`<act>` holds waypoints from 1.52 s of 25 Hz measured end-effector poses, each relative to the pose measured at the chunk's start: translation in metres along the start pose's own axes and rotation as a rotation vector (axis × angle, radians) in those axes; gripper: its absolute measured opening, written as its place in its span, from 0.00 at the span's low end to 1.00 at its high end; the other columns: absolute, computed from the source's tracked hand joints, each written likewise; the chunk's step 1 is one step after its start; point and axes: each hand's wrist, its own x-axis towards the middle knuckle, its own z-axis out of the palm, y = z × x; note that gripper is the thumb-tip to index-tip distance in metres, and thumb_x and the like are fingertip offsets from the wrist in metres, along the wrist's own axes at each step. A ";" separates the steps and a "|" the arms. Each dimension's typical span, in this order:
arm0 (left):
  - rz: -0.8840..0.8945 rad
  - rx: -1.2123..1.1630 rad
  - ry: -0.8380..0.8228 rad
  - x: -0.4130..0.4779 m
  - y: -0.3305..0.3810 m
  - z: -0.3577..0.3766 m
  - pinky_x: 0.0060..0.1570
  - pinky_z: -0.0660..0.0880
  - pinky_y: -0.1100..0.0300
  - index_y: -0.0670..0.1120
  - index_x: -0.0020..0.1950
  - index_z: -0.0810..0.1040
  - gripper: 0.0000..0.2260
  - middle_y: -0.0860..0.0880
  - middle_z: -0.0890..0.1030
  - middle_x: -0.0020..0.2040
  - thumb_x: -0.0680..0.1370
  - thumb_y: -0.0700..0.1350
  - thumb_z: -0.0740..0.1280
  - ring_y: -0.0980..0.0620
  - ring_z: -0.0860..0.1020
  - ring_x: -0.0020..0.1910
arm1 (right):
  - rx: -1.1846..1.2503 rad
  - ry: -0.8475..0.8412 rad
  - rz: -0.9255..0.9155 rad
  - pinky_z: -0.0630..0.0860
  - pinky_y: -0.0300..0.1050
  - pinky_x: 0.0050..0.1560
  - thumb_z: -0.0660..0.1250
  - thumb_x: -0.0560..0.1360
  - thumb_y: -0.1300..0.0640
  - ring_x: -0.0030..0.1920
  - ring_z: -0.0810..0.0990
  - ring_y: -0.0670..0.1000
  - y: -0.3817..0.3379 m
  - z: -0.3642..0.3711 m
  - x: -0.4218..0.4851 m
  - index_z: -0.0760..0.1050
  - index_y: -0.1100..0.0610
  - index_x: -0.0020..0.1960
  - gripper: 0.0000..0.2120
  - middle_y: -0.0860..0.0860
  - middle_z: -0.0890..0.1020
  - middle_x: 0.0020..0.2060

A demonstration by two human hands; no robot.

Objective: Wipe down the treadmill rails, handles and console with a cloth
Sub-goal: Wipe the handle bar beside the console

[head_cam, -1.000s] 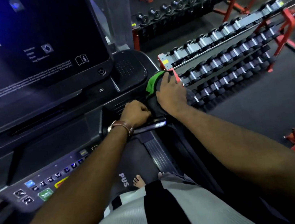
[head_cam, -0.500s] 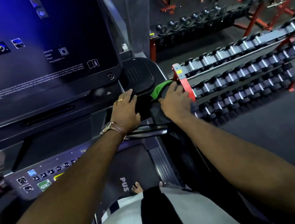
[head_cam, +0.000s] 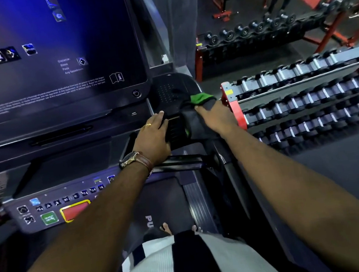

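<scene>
Green-edged cloth (head_cam: 196, 116) covers the treadmill console (head_cam: 165, 91) corner under the right hand (head_cam: 217, 119), its finger curl unclear; left hand (head_cam: 153, 138) rests flat, fingers together.

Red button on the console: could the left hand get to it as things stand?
Probably yes. The left hand lies flat beside the cloth, holding nothing, and the red button sits uncovered beside that same forearm, nearer the person. Nothing stands between them; drawing back should do.

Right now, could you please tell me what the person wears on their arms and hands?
Both forearms are bare. The left hand has a gold ring, its wrist a watch with brown strap and metal case. The right hand wears nothing visible.
</scene>
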 end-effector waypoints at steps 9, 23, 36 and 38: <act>-0.028 -0.032 0.021 -0.002 0.003 -0.004 0.70 0.65 0.49 0.39 0.71 0.69 0.30 0.44 0.61 0.76 0.69 0.43 0.67 0.44 0.61 0.73 | -0.048 0.048 -0.084 0.71 0.57 0.60 0.65 0.72 0.32 0.66 0.72 0.64 -0.002 0.009 0.006 0.59 0.58 0.75 0.42 0.59 0.70 0.70; -0.006 -0.022 0.071 -0.001 0.004 -0.004 0.60 0.75 0.48 0.38 0.68 0.73 0.29 0.45 0.66 0.74 0.67 0.40 0.68 0.43 0.66 0.71 | 0.519 -0.290 0.013 0.77 0.52 0.61 0.70 0.66 0.32 0.56 0.80 0.57 -0.017 -0.012 0.081 0.76 0.59 0.64 0.38 0.54 0.81 0.58; 0.002 0.003 0.101 -0.002 0.002 0.001 0.66 0.70 0.50 0.38 0.69 0.72 0.26 0.44 0.65 0.75 0.72 0.42 0.68 0.44 0.64 0.72 | 0.123 -0.046 -0.067 0.75 0.56 0.61 0.65 0.70 0.30 0.64 0.75 0.60 0.073 0.010 -0.046 0.62 0.53 0.73 0.41 0.55 0.75 0.66; -0.009 0.005 0.096 -0.002 0.002 0.001 0.66 0.69 0.51 0.39 0.69 0.72 0.26 0.45 0.65 0.75 0.72 0.43 0.68 0.45 0.64 0.72 | 0.136 -0.061 -0.038 0.75 0.56 0.60 0.64 0.70 0.31 0.63 0.76 0.59 0.059 0.007 -0.033 0.64 0.52 0.73 0.39 0.54 0.76 0.65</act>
